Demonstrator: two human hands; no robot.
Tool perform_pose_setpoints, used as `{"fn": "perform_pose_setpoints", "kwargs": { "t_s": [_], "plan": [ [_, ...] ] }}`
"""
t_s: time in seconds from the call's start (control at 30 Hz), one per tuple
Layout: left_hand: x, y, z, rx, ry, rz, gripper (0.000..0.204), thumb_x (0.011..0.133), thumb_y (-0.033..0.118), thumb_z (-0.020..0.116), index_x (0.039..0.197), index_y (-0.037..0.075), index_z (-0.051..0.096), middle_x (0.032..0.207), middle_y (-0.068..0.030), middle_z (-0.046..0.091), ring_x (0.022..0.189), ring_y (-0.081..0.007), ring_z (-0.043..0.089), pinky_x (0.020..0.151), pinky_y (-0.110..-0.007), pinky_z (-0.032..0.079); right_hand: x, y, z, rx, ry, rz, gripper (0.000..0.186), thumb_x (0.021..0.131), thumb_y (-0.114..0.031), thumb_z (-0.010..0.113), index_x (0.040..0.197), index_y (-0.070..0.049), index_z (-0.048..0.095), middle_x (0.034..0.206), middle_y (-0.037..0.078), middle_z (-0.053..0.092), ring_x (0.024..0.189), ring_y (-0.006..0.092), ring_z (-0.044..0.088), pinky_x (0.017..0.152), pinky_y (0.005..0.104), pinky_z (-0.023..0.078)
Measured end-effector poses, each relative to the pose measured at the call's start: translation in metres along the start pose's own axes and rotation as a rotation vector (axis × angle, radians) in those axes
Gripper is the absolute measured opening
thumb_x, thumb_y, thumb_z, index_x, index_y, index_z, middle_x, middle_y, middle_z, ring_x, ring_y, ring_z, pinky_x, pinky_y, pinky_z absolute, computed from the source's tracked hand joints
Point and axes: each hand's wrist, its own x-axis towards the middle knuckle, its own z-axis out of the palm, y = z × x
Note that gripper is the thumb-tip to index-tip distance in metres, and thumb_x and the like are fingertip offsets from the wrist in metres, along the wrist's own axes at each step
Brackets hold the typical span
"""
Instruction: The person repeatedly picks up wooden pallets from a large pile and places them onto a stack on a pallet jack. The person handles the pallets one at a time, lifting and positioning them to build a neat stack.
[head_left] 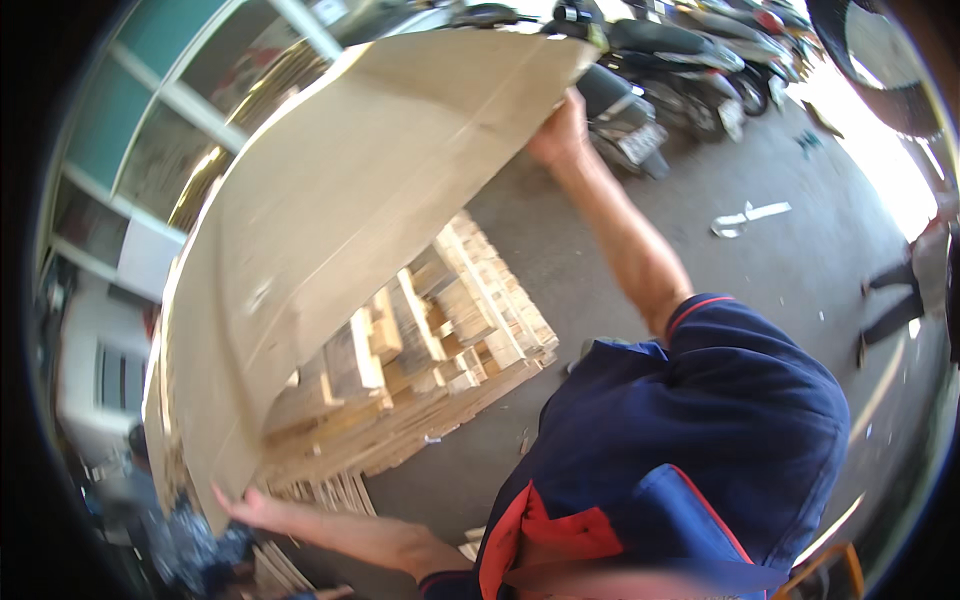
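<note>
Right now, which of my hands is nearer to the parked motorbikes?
Right. Your right hand holds the cardboard sheet at its end toward the motorbikes; your left hand is at the opposite end, farther away.

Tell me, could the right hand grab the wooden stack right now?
Probably not without letting go: the right hand grips the edge of a large cardboard sheet, which hides part of the wooden stack, though the near side looks uncovered.
</note>
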Motion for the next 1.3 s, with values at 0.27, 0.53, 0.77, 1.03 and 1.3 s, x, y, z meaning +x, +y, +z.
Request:
{"fn": "perform_pose_setpoints", "kwargs": {
  "t_s": [0.27, 0.53, 0.77, 1.03, 1.3],
  "plan": [
    [-0.003, 0.042, 0.044, 0.984, -0.169, 0.624, 0.036, 0.088, 0.007, 0.058, 0.121, -0.008, 0.059, 0.126, -0.0229, 0.058, 0.114, -0.0289, 0.056, 0.105, -0.041, 0.04, -0.045, -0.008, 0.035, -0.304, -0.032, 0.183, 0.053, 0.091, -0.033, 0.064, 0.131, 0.0, 0.05, 0.129, 0.013, 0.057, 0.118, 0.0289, 0.056, 0.101, 0.0476, 0.046],
    [-0.02, 0.101, 0.228, 0.319, -0.193, 0.435, 0.038, 0.088, 0.004, 0.06, 0.123, -0.009, 0.056, 0.131, -0.0213, 0.054, 0.12, -0.0289, 0.052, 0.108, -0.04, 0.037, 0.023, -0.051, 0.012, -0.405, 0.205, 0.054, 0.026, 0.077, 0.012, 0.062, 0.103, 0.01, 0.06, 0.102, 0.017, 0.063, 0.09, 0.0287, 0.066, 0.084, 0.0448, 0.057],
    [-0.037, 0.071, 0.417, 0.228, -0.401, 0.381, 0.038, 0.09, 0.004, 0.059, 0.125, -0.01, 0.054, 0.135, -0.0197, 0.051, 0.124, -0.0264, 0.049, 0.11, -0.037, 0.034, 0.069, -0.211, -0.021, -0.22, 0.034, -0.086, 0.042, 0.08, 0.011, 0.063, 0.119, 0.009, 0.048, 0.112, 0.017, 0.057, 0.105, 0.0297, 0.061, 0.095, 0.0427, 0.052],
    [-0.161, -0.059, 0.6, 0.483, -0.808, 0.828, 0.033, 0.092, 0.002, 0.055, 0.124, -0.007, 0.058, 0.127, -0.0168, 0.06, 0.116, -0.0258, 0.055, 0.107, -0.037, 0.038, 0.162, -0.454, -0.059, -0.335, 0.004, -0.296, 0.036, 0.083, 0.007, 0.062, 0.117, 0.01, 0.051, 0.108, 0.018, 0.059, 0.106, 0.0318, 0.061, 0.094, 0.0457, 0.052],
    [-0.206, -0.198, 0.77, -0.321, -0.992, -0.277, 0.051, 0.084, -0.002, 0.045, 0.128, -0.027, 0.034, 0.138, -0.0348, 0.04, 0.131, -0.0451, 0.04, 0.117, -0.052, 0.028, 0.257, -0.61, -0.085, -0.464, 0.021, -0.349, 0.04, 0.083, 0.005, 0.063, 0.121, 0.008, 0.05, 0.113, 0.018, 0.058, 0.108, 0.0303, 0.06, 0.097, 0.0432, 0.051]
  ]
}}
